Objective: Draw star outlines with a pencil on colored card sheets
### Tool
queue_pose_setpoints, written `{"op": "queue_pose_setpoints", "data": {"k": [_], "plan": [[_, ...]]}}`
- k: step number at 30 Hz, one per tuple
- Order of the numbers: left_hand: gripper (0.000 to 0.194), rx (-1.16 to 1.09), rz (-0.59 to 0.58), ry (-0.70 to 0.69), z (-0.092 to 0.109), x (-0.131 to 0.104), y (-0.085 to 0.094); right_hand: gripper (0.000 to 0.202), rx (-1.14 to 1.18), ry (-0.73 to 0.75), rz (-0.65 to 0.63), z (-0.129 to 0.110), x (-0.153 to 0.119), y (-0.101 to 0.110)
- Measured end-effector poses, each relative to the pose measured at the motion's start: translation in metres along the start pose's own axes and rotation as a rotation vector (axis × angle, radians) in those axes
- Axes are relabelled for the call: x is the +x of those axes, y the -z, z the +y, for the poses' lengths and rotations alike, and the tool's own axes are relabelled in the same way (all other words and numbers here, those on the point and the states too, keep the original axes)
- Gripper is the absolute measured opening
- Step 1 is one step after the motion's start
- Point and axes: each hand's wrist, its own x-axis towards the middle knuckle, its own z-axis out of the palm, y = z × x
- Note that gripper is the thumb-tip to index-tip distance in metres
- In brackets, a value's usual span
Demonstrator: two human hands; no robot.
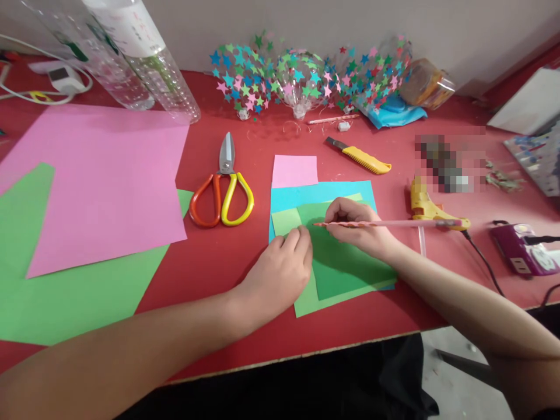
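Observation:
My right hand point(354, 224) is closed around a pink pencil point(406, 223), its tip pointing left above a dark green sheet of paper point(345, 277). On the left edge of that sheet rests my left hand point(286, 262), fingers curled together and pressing the paper down; its fingertips are partly hidden. Beneath lies a light green sheet point(305, 300), overlapping a blue sheet point(284, 201). A small pink piece of paper point(294, 170) touches the blue sheet's top edge. Scissors point(222, 186) with one red and one yellow handle lie left of the stack.
Large pink paper point(114, 186) covers green paper point(100, 297) at left. Plastic bottles point(166, 81) stand behind. Star-covered clear domes point(301, 76) line the wall. A yellow utility knife point(365, 158), glue gun point(431, 210) and purple power strip point(525, 248) lie to the right.

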Motion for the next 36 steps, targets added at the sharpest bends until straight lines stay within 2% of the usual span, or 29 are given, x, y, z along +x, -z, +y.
{"op": "queue_pose_setpoints", "data": {"k": [4,11,24,36], "plan": [[0.032,-0.054,0.052,-0.015,-0.007,0.001,0.002,0.009,-0.056,0.083,0.035,0.016,0.001,-0.008],[0.037,0.01,0.093,-0.044,-0.004,-0.003,0.001,0.014,-0.163,0.27,-0.03,0.018,0.0,-0.006],[0.038,0.072,0.14,-0.055,0.0,-0.003,0.001,0.015,-0.141,0.246,-0.106,0.019,0.0,-0.006],[0.039,0.078,0.12,-0.056,0.0,-0.003,0.002,0.018,-0.168,0.25,0.03,0.021,0.001,-0.009]]}}
